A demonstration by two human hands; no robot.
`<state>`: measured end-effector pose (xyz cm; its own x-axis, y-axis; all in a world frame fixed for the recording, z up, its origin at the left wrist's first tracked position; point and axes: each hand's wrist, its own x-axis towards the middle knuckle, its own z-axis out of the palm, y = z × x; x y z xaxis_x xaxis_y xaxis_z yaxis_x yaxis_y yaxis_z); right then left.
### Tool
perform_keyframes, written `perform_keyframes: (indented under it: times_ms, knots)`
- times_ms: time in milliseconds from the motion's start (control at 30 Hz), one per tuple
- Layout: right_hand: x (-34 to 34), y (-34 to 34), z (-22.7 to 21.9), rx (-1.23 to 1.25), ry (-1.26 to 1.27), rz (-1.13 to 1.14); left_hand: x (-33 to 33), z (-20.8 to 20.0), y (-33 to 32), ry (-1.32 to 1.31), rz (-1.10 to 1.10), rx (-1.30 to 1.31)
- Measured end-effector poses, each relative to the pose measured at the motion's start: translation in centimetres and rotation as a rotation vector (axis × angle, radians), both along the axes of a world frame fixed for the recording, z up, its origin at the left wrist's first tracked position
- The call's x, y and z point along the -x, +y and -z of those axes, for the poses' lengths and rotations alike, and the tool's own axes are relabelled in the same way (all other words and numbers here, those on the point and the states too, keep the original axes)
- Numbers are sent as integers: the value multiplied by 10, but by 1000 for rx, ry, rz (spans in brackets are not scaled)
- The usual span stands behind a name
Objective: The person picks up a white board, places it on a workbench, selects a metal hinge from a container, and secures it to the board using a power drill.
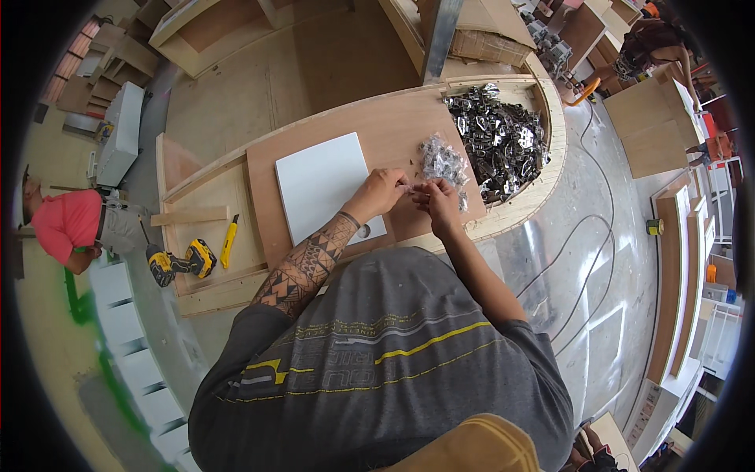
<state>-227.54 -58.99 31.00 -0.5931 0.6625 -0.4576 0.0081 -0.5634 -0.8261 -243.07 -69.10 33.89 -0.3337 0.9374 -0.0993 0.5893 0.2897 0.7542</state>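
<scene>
My left hand (385, 191) and my right hand (440, 203) meet over the right edge of a white panel (318, 181). Fingertips of both are pinched together on what looks like a small clear plastic packet (408, 189), mostly covered by the fingers. A heap of similar clear packets (443, 164) lies just beyond my right hand, on a brown board (401, 126). The white panel lies flat on this board and has a round recess (364, 232) near its closest edge, beside my left wrist. Many shiny metal cabinet hinges (499, 138) fill the bench compartment to the right.
A yellow and black cordless drill (181, 262) and a yellow utility knife (230, 241) rest on the bench's left part. A metal post (442, 39) rises at the far side. A cable (586, 216) loops across the floor at right. Another person (75, 224) stands at left.
</scene>
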Motion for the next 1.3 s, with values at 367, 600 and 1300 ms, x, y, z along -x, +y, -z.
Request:
perform_keyframes:
  times_ms: [367, 600, 1300]
  knots:
    - [2, 16, -5, 123, 167, 163, -6, -14, 6, -380, -133, -56]
    - [6, 24, -9, 108, 168, 143, -11, -14, 17, -883, -365, -125]
    - [-20, 373, -25, -1233, -878, 162, -27, -18, 22, 71, -262, 85]
